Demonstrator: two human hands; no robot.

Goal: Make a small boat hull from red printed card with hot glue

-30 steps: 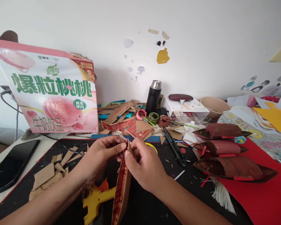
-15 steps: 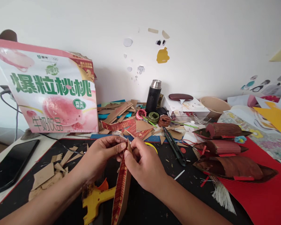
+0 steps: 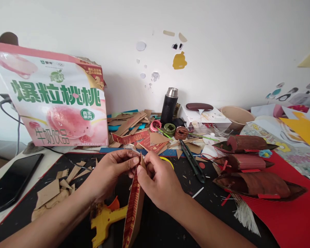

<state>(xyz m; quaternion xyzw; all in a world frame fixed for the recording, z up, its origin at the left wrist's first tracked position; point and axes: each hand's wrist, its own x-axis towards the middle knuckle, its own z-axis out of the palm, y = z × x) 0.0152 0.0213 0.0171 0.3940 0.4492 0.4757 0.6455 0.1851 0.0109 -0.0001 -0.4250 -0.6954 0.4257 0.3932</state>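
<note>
Both hands pinch the far, pointed end of a folded cardboard piece [image 3: 133,212], red printed on one face and plain brown on the other. It stands on edge and runs toward me. My left hand [image 3: 116,168] presses its thumb and fingers at the tip from the left. From the right, my right hand [image 3: 157,179] grips the same end with thumb and forefinger; its other fingertips are partly hidden behind the cardboard. A yellow glue gun [image 3: 105,220] with an orange trigger lies under my left forearm, to the left of the cardboard.
Three brown model boats [image 3: 263,184] stand at right, partly on red card [image 3: 294,210]. A dark green utility knife [image 3: 192,162] lies beyond my right hand. Paint jars [image 3: 181,133], a black flask [image 3: 169,106], cardboard scraps [image 3: 48,191], a phone [image 3: 14,182] and a large drink carton [image 3: 59,100] surround the mat.
</note>
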